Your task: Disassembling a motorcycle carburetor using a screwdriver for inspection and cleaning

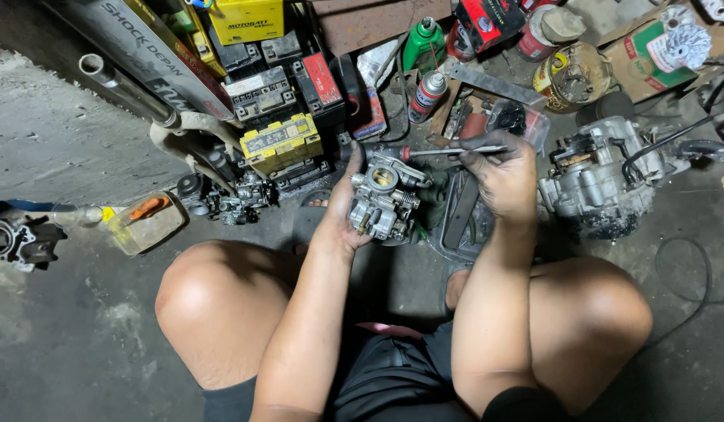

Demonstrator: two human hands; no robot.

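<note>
Item: grey cast-metal carburettor with a round brass-toned throat [384,199], serving here as the landmark. It is sitting above the grey concrete floor [57,141], between the person's two bare knees.

Left hand [342,205]: cupping the carburettor from its left side, fingers curling around the body, thumb lying up near the top.

Right hand [502,176]: closing around a slim screwdriver with a red collar and metal shaft [448,151], just right of the carburettor; the tool is lying level, its tip pointing at the carburettor's upper edge.

Surroundings: yellow rectangular battery [281,143] to the carburettor's left; grey engine block [600,184] well to its right; red-and-white spray can [428,95] beyond it.
</note>
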